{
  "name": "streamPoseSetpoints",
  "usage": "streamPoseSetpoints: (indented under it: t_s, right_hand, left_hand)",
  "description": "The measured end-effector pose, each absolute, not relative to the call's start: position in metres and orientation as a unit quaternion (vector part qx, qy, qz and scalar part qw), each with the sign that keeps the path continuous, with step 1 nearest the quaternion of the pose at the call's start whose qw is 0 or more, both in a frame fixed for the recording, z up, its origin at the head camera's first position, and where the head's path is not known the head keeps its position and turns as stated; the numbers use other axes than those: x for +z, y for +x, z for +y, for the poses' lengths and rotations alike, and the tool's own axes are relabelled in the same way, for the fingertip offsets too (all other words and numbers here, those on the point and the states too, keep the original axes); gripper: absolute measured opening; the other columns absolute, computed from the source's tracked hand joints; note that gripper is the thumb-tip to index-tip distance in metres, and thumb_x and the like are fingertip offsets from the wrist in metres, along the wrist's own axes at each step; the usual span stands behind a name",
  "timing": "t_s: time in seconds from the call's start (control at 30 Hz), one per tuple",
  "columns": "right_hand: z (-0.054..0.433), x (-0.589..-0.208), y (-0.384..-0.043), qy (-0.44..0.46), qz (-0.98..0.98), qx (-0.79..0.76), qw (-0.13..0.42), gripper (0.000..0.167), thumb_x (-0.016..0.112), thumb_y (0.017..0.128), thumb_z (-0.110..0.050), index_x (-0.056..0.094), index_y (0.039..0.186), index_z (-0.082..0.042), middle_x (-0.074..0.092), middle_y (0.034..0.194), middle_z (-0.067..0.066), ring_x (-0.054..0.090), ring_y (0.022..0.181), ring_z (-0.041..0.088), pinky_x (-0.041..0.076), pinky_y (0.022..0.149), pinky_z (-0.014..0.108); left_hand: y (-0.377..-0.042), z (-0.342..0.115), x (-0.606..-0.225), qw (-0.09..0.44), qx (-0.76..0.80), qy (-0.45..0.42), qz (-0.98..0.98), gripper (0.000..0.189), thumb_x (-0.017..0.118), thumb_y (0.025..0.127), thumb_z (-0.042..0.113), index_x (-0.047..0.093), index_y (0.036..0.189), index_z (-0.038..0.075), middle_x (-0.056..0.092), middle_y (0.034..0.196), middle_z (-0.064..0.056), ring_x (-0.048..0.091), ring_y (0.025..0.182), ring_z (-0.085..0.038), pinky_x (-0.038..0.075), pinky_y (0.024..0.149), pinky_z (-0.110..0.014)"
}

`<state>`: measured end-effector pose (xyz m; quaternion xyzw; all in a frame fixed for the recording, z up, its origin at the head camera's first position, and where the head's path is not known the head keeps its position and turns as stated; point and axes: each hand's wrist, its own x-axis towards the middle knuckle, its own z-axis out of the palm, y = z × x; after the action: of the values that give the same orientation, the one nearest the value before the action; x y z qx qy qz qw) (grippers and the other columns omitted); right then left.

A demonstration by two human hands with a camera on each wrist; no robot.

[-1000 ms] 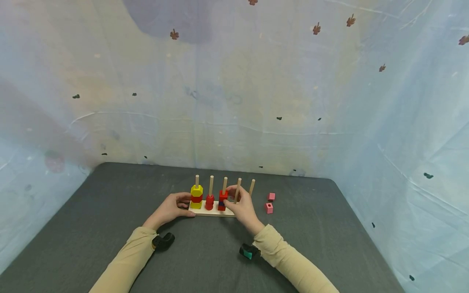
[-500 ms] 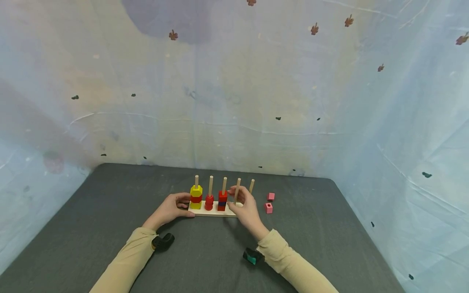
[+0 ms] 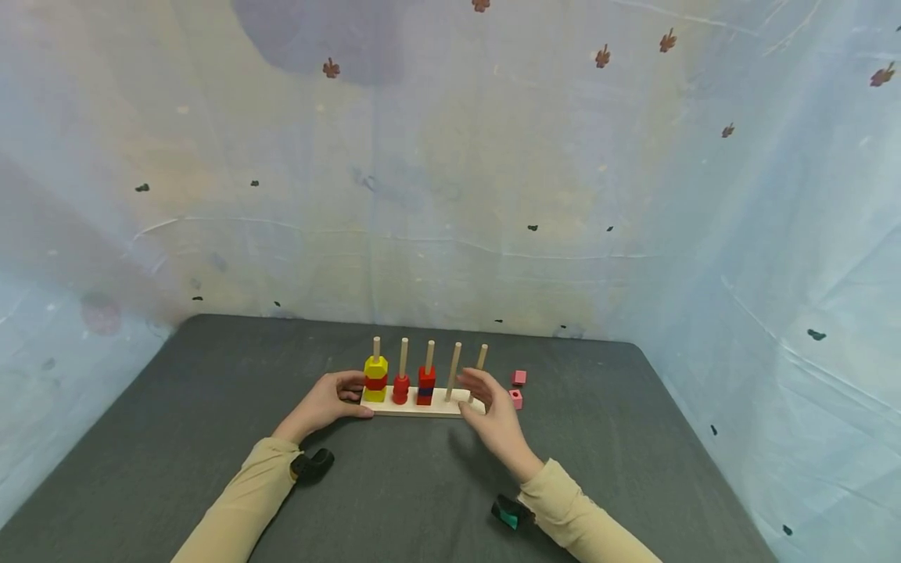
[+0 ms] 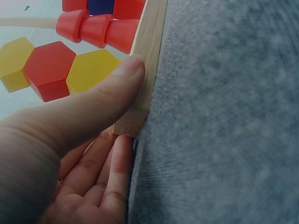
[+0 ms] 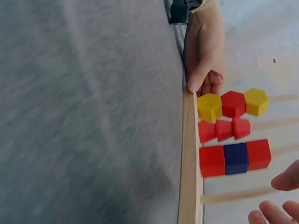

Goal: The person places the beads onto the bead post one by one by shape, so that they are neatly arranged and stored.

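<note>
A wooden peg stacker (image 3: 438, 408) with several upright pegs stands on the dark table. Its left peg bears yellow and red hexagonal beads (image 3: 376, 380). The second peg has red flared beads (image 3: 400, 389), and the third has red and dark blue cubes (image 3: 425, 386). My left hand (image 3: 325, 403) grips the left end of the base, the thumb on its front edge (image 4: 126, 77). Over the right end hovers my right hand (image 3: 497, 416), fingers apart and holding nothing, partly hiding the rightmost peg (image 3: 482, 356). The fourth peg (image 3: 454, 371) carries no beads.
Two pink cubes (image 3: 519, 378) lie on the table right of the stacker, the nearer one (image 3: 517, 399) beside my right hand. Dark cloth covers the table (image 3: 394, 485). A pale patterned sheet (image 3: 450, 195) hangs behind and at the sides.
My right hand has let go of the cubes on the third peg and moved right, past the fourth peg to the stacker's right end. The left hand keeps its place.
</note>
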<state>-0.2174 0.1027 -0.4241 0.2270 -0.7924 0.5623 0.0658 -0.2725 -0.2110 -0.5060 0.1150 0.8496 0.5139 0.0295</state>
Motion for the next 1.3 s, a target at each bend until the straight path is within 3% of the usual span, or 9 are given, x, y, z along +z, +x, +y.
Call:
streamPoseSetpoints:
  t_s: [0.4,0.6,0.8,1.3]
  right_hand:
    - [0.131,-0.430,-0.224,0.198,-0.806,0.548,0.104,0.037,0.066,0.084,0.009,0.054,0.120,0.009,0.060,0.111,0.029,0.056,0.105,0.046,0.043,0.089,0.060]
    - [0.156,-0.453,-0.252,0.165,-0.819,0.536,0.125,0.041,0.068,0.082,0.009,0.056,0.121,0.001,0.061,0.113,0.024,0.057,0.103,0.045,0.046,0.085,0.059]
    - [0.180,-0.470,-0.273,0.149,-0.848,0.496,0.111,0.042,0.073,0.083,0.001,0.058,0.122,-0.003,0.062,0.117,0.016,0.058,0.107,0.035,0.047,0.087,0.052]
    - [0.197,-0.480,-0.281,0.114,-0.899,0.417,0.073,0.048,0.077,0.079,-0.004,0.058,0.123,0.001,0.063,0.112,0.015,0.060,0.100,0.029,0.049,0.083,0.048]
  left_hand:
    - [-0.272,-0.213,-0.504,0.031,0.515,0.115,0.849,0.072,0.086,0.070,0.026,0.056,0.130,0.001,0.058,0.126,-0.016,0.060,0.105,-0.027,0.051,0.089,-0.041]
    - [-0.272,-0.212,-0.504,0.029,0.506,0.119,0.854,0.074,0.086,0.070,0.028,0.055,0.131,0.001,0.058,0.126,-0.016,0.060,0.105,-0.027,0.051,0.088,-0.040]
    - [-0.272,-0.211,-0.502,0.033,0.514,0.106,0.851,0.072,0.086,0.069,0.026,0.056,0.131,0.002,0.058,0.126,-0.014,0.060,0.105,-0.026,0.051,0.089,-0.041]
    - [-0.270,-0.210,-0.503,0.035,0.515,0.108,0.849,0.072,0.086,0.070,0.026,0.055,0.131,0.001,0.058,0.127,-0.016,0.060,0.105,-0.026,0.050,0.090,-0.041]
